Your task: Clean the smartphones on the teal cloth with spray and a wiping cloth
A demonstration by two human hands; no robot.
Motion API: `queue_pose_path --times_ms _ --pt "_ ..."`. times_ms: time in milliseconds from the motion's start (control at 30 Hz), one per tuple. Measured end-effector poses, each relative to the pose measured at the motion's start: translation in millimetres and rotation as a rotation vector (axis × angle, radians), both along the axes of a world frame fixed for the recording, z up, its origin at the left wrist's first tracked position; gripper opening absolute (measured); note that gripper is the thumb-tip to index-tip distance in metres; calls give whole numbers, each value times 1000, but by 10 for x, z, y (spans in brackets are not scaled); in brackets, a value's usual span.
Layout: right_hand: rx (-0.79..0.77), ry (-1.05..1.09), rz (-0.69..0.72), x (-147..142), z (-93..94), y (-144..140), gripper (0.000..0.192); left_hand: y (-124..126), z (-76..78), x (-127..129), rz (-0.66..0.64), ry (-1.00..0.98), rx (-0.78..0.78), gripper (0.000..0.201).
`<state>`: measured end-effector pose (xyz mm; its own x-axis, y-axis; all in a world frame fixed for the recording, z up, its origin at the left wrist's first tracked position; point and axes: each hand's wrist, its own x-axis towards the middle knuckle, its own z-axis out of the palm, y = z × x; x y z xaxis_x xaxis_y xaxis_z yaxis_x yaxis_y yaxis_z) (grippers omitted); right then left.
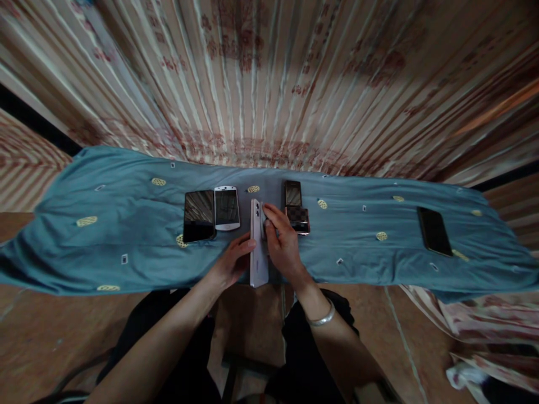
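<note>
White phone (258,247), face down at worktop's (126,224) near edge, overhanging; left hand (231,264) and right hand (283,244) fingers grip its sides. Risk: a slip drops it floorward.

Arms: both are showing bare, no sleeves reaching the forearms.
Left hand (231,264): wearing no ring or band.
Right hand (283,242): wearing a silver bangle (320,318) at the wrist.
Legs: wearing black trousers (303,359).
</note>
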<state>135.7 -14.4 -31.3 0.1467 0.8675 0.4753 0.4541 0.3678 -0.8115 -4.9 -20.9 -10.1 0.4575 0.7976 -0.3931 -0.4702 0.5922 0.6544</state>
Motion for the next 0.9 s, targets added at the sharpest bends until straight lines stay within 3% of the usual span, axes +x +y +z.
queue_pose_path --times_ms 300,633,900 --pt "6 21 39 -6 60 -38 35 16 -48 -10 -19 -15 44 39" --pt "23 6 12 34 26 0 35 -2 -27 -7 -35 -21 -29 41" --pt "22 -22 53 -49 35 -65 33 65 -105 -68 39 4 -34 43"
